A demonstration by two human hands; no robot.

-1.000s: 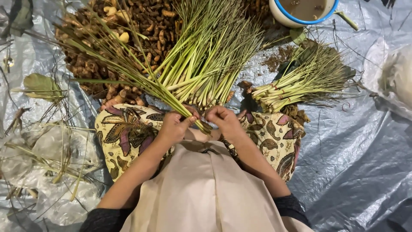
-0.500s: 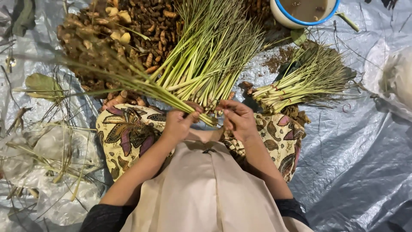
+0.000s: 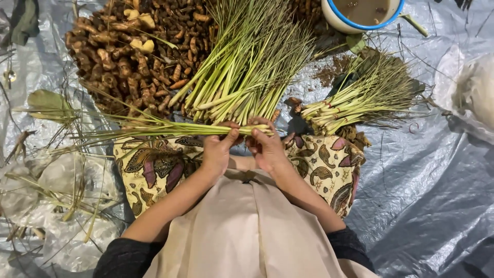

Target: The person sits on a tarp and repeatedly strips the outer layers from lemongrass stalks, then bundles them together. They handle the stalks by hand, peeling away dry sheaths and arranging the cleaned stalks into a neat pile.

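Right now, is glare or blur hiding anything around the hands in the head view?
Head view: sharp and evenly lit on both hands, left hand, right hand, and their lemongrass bundle; glare patches whiten the silver tarp at right; the plastic bag looks washed out.

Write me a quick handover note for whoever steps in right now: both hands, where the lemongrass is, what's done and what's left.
Left hand: closed around a small bunch of lemongrass stalks held crosswise over the patterned cloth, leaf ends pointing left.
Right hand: pinching the same bunch at its root end.
Loose lemongrass pile: just ahead of the hands, beside a heap of brown rhizomes.
Done: one tied bundle lies to the right on the grey tarp.
Left: the held bunch shows no tie; the big pile remains unbundled.
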